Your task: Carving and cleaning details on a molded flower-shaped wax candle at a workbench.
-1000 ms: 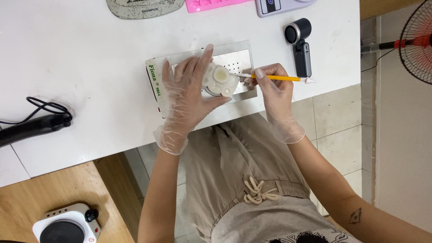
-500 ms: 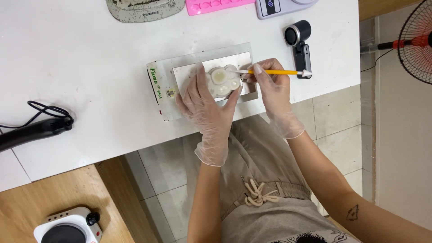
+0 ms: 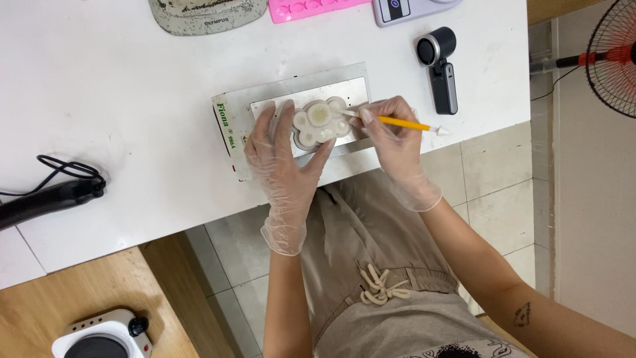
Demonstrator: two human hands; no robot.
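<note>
— What's closest in your feed?

— Bottom left I see a small white hot plate (image 3: 103, 338) on the wooden floor, and the person's lap in beige trousers with a knotted drawstring (image 3: 382, 285). Both forearms run up from there to the white table (image 3: 132, 106).

— And the hands?

— Both wear clear gloves. The left hand (image 3: 286, 159) lies spread and loose-fingered beside a pale flower-shaped silicone mould (image 3: 322, 121), fingertips touching its left and lower edges, bracing rather than gripping. The right hand (image 3: 391, 132) is pinched around a yellow-handled sculpting tool (image 3: 397, 123), its near tip resting on the mould's right side (I cannot tell exactly what the tip touches).

— Where does the mould sit?

— On a perforated metal sheet (image 3: 351, 89), which lies over a flat white box with a green-printed edge (image 3: 228, 129), near the table's front edge.

— Farther back?

— A black cylindrical gadget on a grey handle (image 3: 440, 66) lies right of the sheet. At the left edge is a black corded tool (image 3: 46, 199). Along the far edge: a grey pouch (image 3: 199, 13), a pink mould tray (image 3: 311, 8), a lilac device (image 3: 404, 9). A standing fan (image 3: 613, 53) is off to the right.
</note>
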